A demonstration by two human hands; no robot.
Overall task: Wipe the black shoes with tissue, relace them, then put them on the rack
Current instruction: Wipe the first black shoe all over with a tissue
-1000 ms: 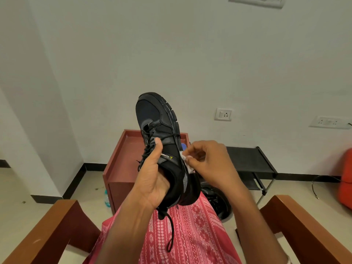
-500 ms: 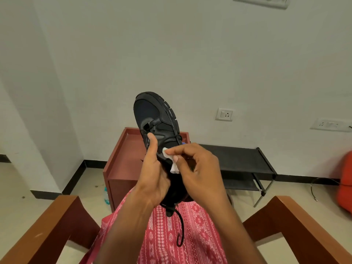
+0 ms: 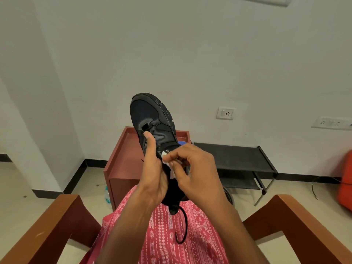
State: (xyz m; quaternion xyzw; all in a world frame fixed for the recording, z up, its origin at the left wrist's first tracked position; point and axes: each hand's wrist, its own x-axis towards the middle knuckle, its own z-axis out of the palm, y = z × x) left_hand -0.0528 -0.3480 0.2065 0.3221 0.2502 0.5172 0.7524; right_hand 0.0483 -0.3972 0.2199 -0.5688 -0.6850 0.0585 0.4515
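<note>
**Black sneaker held toe-up over the lap, tissue pressed to its side**

The left hand (image 3: 154, 176) is wrapped around the heel end of a black sneaker (image 3: 152, 119), thumb stretched up along the lacing, so the shoe stands toe-up above a pink patterned garment (image 3: 167, 235) on the person's lap. The right hand (image 3: 194, 168) is curled closed, fingertips pinching a small crumpled white tissue (image 3: 165, 156) against the shoe's right side, just beside the left thumb. A loose black lace (image 3: 183, 227) hangs from the shoe's near end and curls onto the lap.

Two brown wooden chair arms (image 3: 49, 225) frame the near corners. Farther off, a reddish-brown wooden cabinet (image 3: 122, 161) stands on a pale tiled floor (image 3: 22, 187), with a plastic bottle (image 3: 107, 195) at its left foot. To its right, a low black two-tier shoe rack (image 3: 240, 159) sits against a plain white wall (image 3: 171, 44) carrying wall sockets (image 3: 225, 113). A red object (image 3: 345, 180) is cut off at the right edge, its kind unclear.
</note>
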